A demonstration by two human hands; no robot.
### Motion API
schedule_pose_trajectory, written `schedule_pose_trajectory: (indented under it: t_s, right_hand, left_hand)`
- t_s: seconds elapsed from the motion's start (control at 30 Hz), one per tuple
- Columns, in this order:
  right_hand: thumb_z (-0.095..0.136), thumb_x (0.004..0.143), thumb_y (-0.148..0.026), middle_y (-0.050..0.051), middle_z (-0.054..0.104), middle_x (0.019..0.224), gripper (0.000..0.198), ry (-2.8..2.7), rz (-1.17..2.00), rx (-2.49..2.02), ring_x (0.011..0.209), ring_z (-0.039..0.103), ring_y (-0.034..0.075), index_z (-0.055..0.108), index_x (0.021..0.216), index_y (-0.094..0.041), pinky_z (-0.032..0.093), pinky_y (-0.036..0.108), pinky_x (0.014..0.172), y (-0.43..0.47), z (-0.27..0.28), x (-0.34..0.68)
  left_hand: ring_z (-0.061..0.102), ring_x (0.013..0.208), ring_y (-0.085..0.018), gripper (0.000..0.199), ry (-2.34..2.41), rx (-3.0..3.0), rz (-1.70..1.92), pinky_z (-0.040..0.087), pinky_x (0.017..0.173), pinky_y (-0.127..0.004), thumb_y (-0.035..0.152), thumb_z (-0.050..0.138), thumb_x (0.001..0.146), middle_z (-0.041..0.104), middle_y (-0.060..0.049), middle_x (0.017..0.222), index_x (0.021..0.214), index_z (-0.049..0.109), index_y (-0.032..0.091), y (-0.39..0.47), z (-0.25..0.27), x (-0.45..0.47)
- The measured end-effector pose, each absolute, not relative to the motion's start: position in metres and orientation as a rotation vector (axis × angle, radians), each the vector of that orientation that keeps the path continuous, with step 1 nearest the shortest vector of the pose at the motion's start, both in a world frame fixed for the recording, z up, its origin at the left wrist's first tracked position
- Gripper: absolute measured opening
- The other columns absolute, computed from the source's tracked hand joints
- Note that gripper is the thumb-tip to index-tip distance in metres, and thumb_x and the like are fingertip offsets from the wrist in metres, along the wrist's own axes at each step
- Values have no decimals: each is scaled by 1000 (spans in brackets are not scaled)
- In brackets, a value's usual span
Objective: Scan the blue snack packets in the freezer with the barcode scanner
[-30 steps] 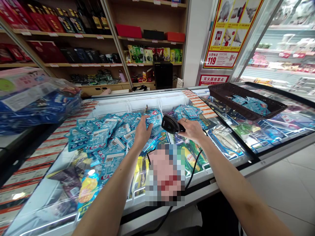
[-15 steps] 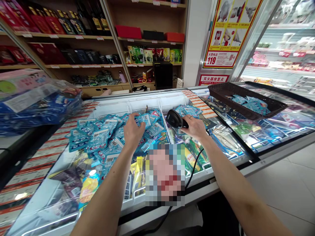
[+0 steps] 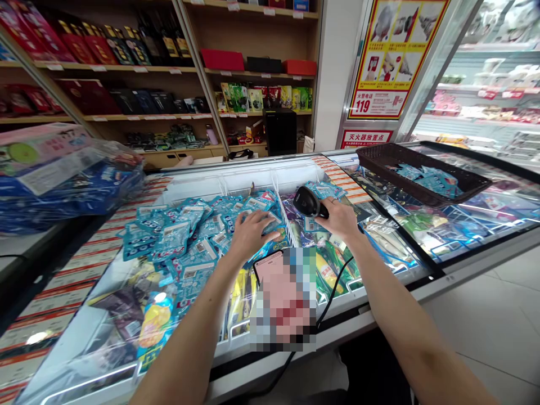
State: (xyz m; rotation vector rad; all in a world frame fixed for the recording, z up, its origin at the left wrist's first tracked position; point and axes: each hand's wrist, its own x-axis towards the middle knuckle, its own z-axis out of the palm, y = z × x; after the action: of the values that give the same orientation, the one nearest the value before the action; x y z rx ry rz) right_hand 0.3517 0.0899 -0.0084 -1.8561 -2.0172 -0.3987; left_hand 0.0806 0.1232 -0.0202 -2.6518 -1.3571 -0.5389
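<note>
Clasps a black scanner (image 3: 307,202) in the right grip (image 3: 341,218), above a glass-topped chest freezer (image 3: 448,278). Spreads the left grip (image 3: 253,232) over heaped blue packets (image 3: 172,237). Takes in, nearer, a phone (image 3: 270,267); to the right, a brown basket (image 3: 390,175) and tiled floor (image 3: 498,320); beyond, stocked wooden shelves (image 3: 253,34), a fire-safety poster (image 3: 379,62).

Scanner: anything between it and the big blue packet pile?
Yes: the white wire divider runs between the scanner, in the right hand, and the blue packet pile. The left hand also hides some packets on the pile's right part.
</note>
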Motion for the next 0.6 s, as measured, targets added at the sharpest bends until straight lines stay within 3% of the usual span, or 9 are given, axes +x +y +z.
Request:
schedule_pose_trajectory:
  t_s: [0.23,0.4,0.6]
  right_hand:
    - [54,81,-44,5,64,102,31,-1883,-396,-1959,89,60,22,57,105,-24,38,28,65,89,-4,361]
    - [52,82,-44,6,64,104,32,-1846,-350,-2013,89,60,23,58,106,-23,40,29,68,87,-2,362]
    - [51,83,-45,6,64,104,33,-1807,-333,-2032,88,61,23,58,107,-23,41,30,70,88,1,365]
  left_hand:
    - [49,120,-23,34,-1461,-2529,-577,18,109,-50,30,38,90,55,-6,130,118,57,29,133,-30,66]
    - [37,132,-23,39,-1462,-2480,-663,11,111,-53,14,35,87,52,-7,134,115,59,27,136,-33,65]
    - [35,134,-21,36,-1329,-2744,-656,15,113,-50,27,36,90,54,-4,133,118,58,29,130,-22,88]
